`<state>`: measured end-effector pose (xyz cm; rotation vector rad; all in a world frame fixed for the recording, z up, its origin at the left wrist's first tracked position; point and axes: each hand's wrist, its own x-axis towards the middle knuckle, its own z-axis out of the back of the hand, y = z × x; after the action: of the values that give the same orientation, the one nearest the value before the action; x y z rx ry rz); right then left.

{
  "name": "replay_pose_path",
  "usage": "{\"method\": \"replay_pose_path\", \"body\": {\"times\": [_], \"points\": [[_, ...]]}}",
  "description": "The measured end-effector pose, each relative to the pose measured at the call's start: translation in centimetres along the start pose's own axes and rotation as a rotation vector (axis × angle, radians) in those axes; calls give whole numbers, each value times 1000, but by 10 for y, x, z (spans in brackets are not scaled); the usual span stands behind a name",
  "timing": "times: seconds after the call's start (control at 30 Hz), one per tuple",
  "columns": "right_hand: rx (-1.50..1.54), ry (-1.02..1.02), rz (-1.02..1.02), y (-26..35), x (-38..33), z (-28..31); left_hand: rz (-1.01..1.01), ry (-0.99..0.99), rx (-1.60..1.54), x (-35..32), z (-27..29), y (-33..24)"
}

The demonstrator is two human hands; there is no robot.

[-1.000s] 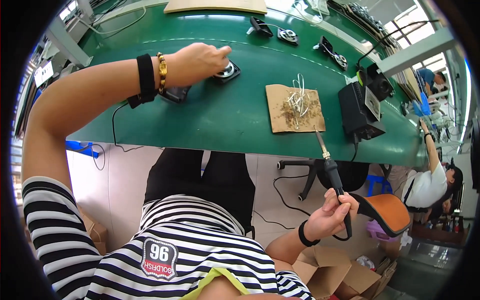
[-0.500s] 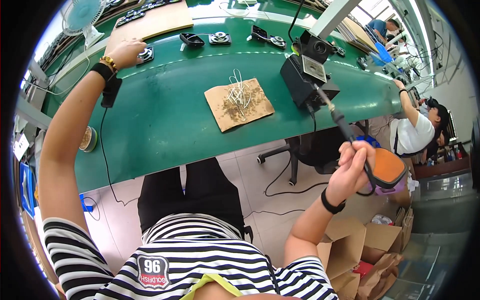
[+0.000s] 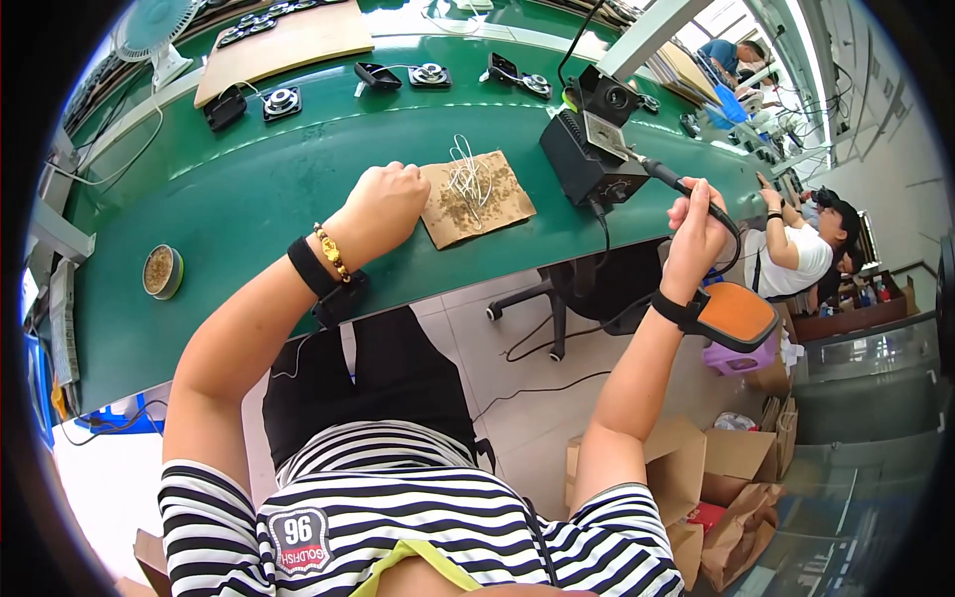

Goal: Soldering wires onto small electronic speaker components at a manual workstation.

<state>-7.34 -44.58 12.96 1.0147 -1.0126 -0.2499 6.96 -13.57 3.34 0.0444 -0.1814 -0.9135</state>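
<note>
My right hand (image 3: 694, 235) is closed round the handle of a soldering iron (image 3: 665, 174). The iron's front end reaches the tray (image 3: 605, 136) on the black soldering station (image 3: 589, 159), and its cord loops down beside my wrist. My left hand (image 3: 383, 207) is over the bench at the left edge of a piece of brown cardboard (image 3: 512, 204). Its fingers are curled together, and whatever they hold, if anything, is hidden. White wires (image 3: 468, 184) lie in a tangle on the stained cardboard. Farther back on the left sits a small speaker (image 3: 282, 102) beside a black housing (image 3: 225, 107).
More speakers (image 3: 430, 76) and black housings (image 3: 378, 77) line the back of the green bench (image 3: 298, 289). A small round tub (image 3: 162, 272) stands at the left. Under the bench is a chair (image 3: 557, 316); cardboard boxes (image 3: 676, 458) stand low right. A co-worker (image 3: 796, 249) sits beyond.
My left hand has left the speaker at the back left and come right and nearer, to the cardboard. My right hand has raised the iron toward the station's tray. The view has shifted slightly.
</note>
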Motion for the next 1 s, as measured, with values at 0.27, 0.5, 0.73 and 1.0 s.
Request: {"method": "replay_pose_path", "body": {"times": [0.27,0.5,0.73,1.0], "points": [[21,10,39,11,6,12,-21,-336,-297,-9,-14,16],[-66,56,-13,15,9,15,1,-409,-424,-10,-20,16],[-20,107,-15,10,12,12,21,-412,-452,-8,-22,17],[-123,226,94,12,4,15,36,-396,-485,-11,-20,18]]}}
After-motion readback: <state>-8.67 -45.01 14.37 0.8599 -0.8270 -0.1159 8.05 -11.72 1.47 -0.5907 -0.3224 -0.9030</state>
